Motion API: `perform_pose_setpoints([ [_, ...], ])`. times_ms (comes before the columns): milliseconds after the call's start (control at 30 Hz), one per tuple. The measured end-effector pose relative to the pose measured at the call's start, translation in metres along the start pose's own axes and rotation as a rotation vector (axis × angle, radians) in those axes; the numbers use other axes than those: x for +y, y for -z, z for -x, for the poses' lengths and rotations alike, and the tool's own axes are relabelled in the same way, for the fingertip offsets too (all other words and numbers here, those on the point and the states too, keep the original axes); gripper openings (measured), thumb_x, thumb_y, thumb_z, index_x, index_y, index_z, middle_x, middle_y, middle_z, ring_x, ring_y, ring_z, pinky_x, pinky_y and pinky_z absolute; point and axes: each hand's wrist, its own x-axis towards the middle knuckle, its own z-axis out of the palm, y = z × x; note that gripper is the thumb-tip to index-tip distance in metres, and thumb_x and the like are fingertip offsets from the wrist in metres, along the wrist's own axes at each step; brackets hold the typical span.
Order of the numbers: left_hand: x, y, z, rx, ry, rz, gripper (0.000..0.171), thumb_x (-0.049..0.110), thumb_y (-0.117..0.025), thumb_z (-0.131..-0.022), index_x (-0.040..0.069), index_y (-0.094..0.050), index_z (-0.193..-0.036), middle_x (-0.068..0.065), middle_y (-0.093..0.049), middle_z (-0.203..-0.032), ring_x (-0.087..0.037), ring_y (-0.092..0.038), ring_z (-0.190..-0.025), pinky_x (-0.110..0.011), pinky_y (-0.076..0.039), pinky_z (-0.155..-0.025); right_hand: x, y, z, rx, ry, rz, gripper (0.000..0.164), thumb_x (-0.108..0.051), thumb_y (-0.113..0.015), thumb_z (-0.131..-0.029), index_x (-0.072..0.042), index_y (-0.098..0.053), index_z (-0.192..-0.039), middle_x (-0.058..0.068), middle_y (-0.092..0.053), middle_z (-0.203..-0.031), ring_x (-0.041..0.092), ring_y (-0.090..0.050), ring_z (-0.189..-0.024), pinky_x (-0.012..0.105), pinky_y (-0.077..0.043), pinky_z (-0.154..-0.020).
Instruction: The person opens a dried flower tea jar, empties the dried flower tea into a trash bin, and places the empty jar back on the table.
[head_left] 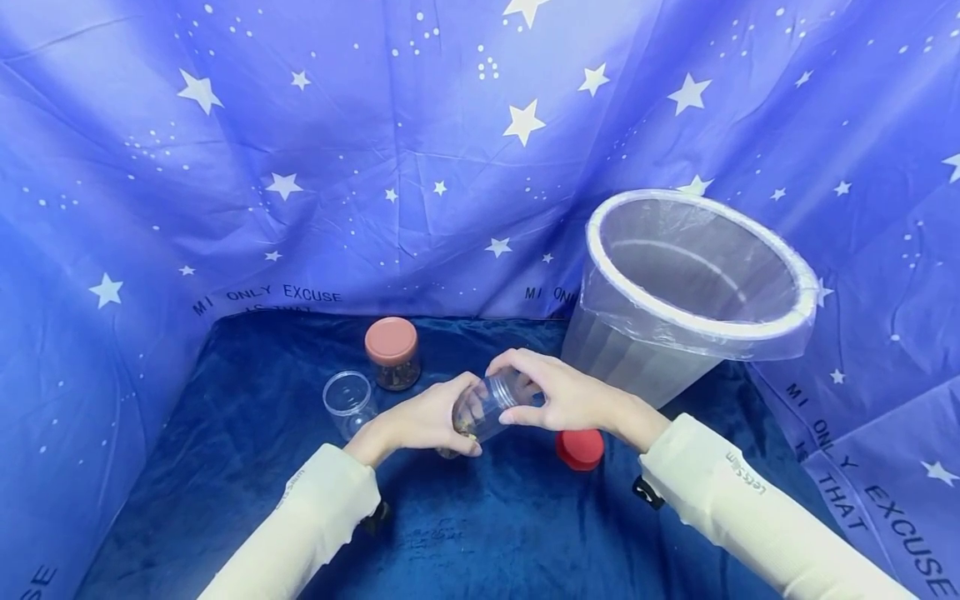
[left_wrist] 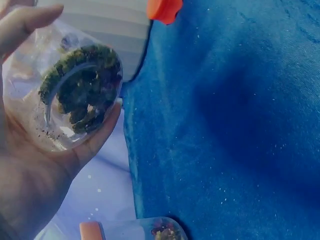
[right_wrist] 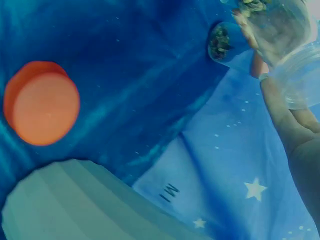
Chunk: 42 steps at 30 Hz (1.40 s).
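Observation:
My left hand [head_left: 431,414] grips a clear plastic jar [head_left: 480,408], fingers and thumb round its lower part. The jar lies tilted, its threaded end toward the right. Dried green leafy bits [left_wrist: 85,90] gather at its base in the left wrist view. My right hand [head_left: 558,390] holds the clear threaded end [right_wrist: 300,82] between thumb and fingers; whether that is the jar's own neck or a separate clear piece, I cannot tell. A red lid [head_left: 580,450] lies on the cloth below the right hand.
A jar with a salmon-coloured lid [head_left: 392,342] and dark contents stands behind the left hand. Beside it is an uncovered clear jar [head_left: 348,396]. A tall pale bin [head_left: 637,358], lined with a clear bag, stands at the right. Dark blue cloth [head_left: 480,533] covers the table.

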Motion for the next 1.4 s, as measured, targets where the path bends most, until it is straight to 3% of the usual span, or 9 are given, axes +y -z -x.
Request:
perform_pose_setpoints([
  [100, 0.001, 0.0, 0.0, 0.04, -0.003, -0.02, 0.07, 0.025, -0.083, -0.073, 0.014, -0.046, -0.131, -0.003, -0.065, -0.108, -0.011, -0.065, -0.083, -0.027, -0.056, -0.071, -0.002, 0.003, -0.001, -0.001, -0.003, 0.046, 0.049, -0.028, -0.071, -0.09, -0.016, -0.049, -0.132, 0.003, -0.056, -0.122, 0.014, -0.058, -0.105, 0.029, -0.056, -0.087],
  [200, 0.002, -0.002, -0.001, 0.135, -0.015, -0.119, 0.072, 0.031, -0.084, -0.073, 0.015, -0.047, -0.133, -0.002, -0.064, -0.109, -0.011, -0.064, -0.086, -0.029, -0.055, -0.074, -0.001, 0.005, -0.003, 0.018, -0.036, 0.016, 0.05, -0.028, -0.073, -0.089, -0.018, -0.049, -0.132, 0.003, -0.055, -0.123, 0.015, -0.056, -0.106, 0.031, -0.056, -0.086],
  [367, 0.003, -0.011, -0.002, 0.308, -0.02, -0.285, 0.074, 0.038, -0.084, -0.072, 0.015, -0.049, -0.134, -0.001, -0.064, -0.113, -0.014, -0.063, -0.099, -0.035, -0.053, -0.085, 0.001, 0.004, -0.008, 0.076, -0.141, -0.101, 0.046, -0.033, -0.069, -0.091, -0.018, -0.053, -0.132, 0.003, -0.059, -0.121, 0.016, -0.058, -0.106, 0.033, -0.054, -0.088],
  [567, 0.003, -0.022, -0.001, 0.452, -0.037, -0.45, 0.08, 0.047, -0.081, -0.074, 0.012, -0.047, -0.137, -0.006, -0.065, -0.118, -0.021, -0.065, -0.104, -0.042, -0.055, -0.086, 0.004, 0.001, -0.011, 0.106, -0.271, -0.099, 0.05, -0.046, -0.062, -0.094, -0.022, -0.049, -0.136, 0.003, -0.062, -0.119, 0.016, -0.059, -0.097, 0.033, -0.049, -0.083],
  [700, 0.001, -0.028, -0.002, 0.579, -0.102, -0.623, 0.08, 0.049, -0.082, -0.072, 0.008, -0.049, -0.133, -0.008, -0.067, -0.111, -0.023, -0.067, -0.094, -0.04, -0.057, -0.077, 0.007, 0.0, -0.011, 0.109, -0.319, -0.144, 0.053, -0.045, -0.064, -0.092, -0.022, -0.047, -0.137, 0.006, -0.063, -0.115, 0.016, -0.063, -0.092, 0.032, -0.053, -0.075],
  [900, -0.006, -0.034, -0.003, 0.75, -0.249, -0.898, 0.075, 0.044, -0.083, -0.067, 0.003, -0.053, -0.123, -0.009, -0.067, -0.1, -0.024, -0.065, -0.08, -0.037, -0.056, -0.067, 0.008, 0.001, -0.01, 0.036, -0.383, -0.31, 0.058, -0.036, -0.066, -0.093, -0.016, -0.041, -0.141, 0.015, -0.056, -0.12, 0.019, -0.065, -0.078, 0.035, -0.056, -0.07],
  [1000, -0.008, -0.035, -0.004, 0.788, -0.278, -0.985, 0.075, 0.043, -0.083, -0.066, 0.002, -0.054, -0.122, -0.01, -0.067, -0.099, -0.025, -0.064, -0.077, -0.037, -0.054, -0.065, 0.008, 0.0, -0.012, 0.011, -0.437, -0.394, 0.059, -0.037, -0.064, -0.094, -0.013, -0.038, -0.142, 0.018, -0.055, -0.119, 0.022, -0.066, -0.079, 0.039, -0.058, -0.076],
  [1167, -0.007, -0.037, -0.005, 0.78, -0.281, -1.052, 0.076, 0.042, -0.083, -0.067, 0.001, -0.053, -0.123, -0.012, -0.067, -0.098, -0.027, -0.064, -0.078, -0.038, -0.052, -0.064, 0.008, -0.001, -0.013, 0.025, -0.527, -0.473, 0.057, -0.042, -0.057, -0.097, -0.008, -0.039, -0.14, 0.015, -0.059, -0.105, 0.023, -0.067, -0.078, 0.04, -0.06, -0.078],
  [1400, -0.005, -0.037, -0.006, 0.773, -0.273, -0.983, 0.073, 0.039, -0.083, -0.065, 0.002, -0.053, -0.121, -0.01, -0.066, -0.096, -0.026, -0.063, -0.077, -0.037, -0.052, -0.064, 0.007, -0.001, -0.015, 0.064, -0.531, -0.472, 0.053, -0.04, -0.062, -0.094, -0.008, -0.047, -0.134, 0.013, -0.065, -0.095, 0.025, -0.068, -0.074, 0.036, -0.06, -0.072],
])
